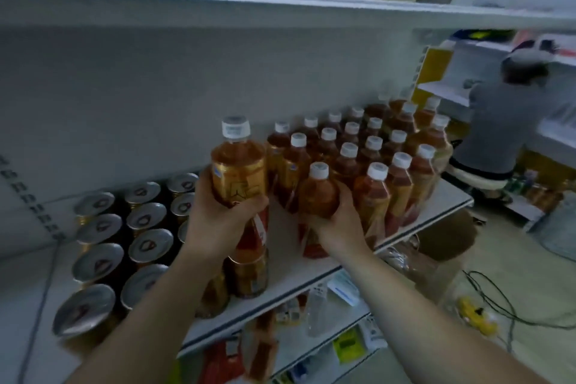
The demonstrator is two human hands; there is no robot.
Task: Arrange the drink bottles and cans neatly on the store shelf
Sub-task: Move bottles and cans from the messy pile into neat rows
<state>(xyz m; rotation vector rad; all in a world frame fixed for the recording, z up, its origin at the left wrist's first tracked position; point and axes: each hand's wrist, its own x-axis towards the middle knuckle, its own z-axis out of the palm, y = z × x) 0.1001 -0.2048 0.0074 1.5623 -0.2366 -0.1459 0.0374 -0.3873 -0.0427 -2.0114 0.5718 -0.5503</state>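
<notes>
My left hand (218, 215) grips a tall amber tea bottle (239, 171) with a white cap, held upright near the front of the white shelf (290, 262). My right hand (335, 221) wraps round a second amber bottle (318, 193) that stands on the shelf, just left of a block of several like bottles (389, 159). Left of my hands, several silver-topped cans (146, 221) stand in rows. Another bottle (249, 271) stands at the shelf's front edge below my left hand.
An upper shelf (280, 6) with red cartons overhangs the bottles. A lower shelf (311, 321) holds mixed goods. At the right, a person in a grey shirt (501, 125) faces another rack, a cardboard box (436, 246) stands below, and cables (498, 299) lie on the floor.
</notes>
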